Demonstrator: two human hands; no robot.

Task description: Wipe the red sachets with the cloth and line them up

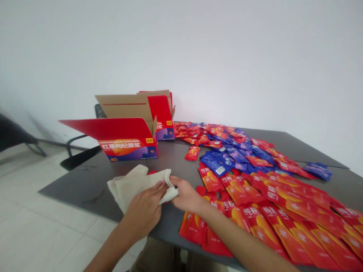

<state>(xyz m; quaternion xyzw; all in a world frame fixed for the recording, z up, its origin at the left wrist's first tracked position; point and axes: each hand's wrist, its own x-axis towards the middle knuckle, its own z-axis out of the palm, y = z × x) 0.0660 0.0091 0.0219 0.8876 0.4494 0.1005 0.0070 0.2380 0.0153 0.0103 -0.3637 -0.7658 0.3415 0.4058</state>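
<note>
A cream-coloured cloth (pixel 136 184), folded and creased, lies near the table's front edge. My left hand (pixel 145 207) rests over its near side, fingers together and bent onto the fabric. At the cloth's right end, my right hand (pixel 184 194) grips the folded edge between thumb and fingers; the two hands nearly meet. A bit of a red packet (pixel 152 172) peeks out from behind the cloth, the rest of it covered. Right of my right forearm, red packets (pixel 236 189) with orange print lie in overlapping rows.
Two open cardboard boxes, a nearer one (pixel 129 147) and a farther one (pixel 166 124), stand at the back left with flaps raised. Mixed red and blue packets (pixel 227 153) are heaped across the grey table (pixel 93 185). Black chairs (pixel 81 153) stand beyond the left edge.
</note>
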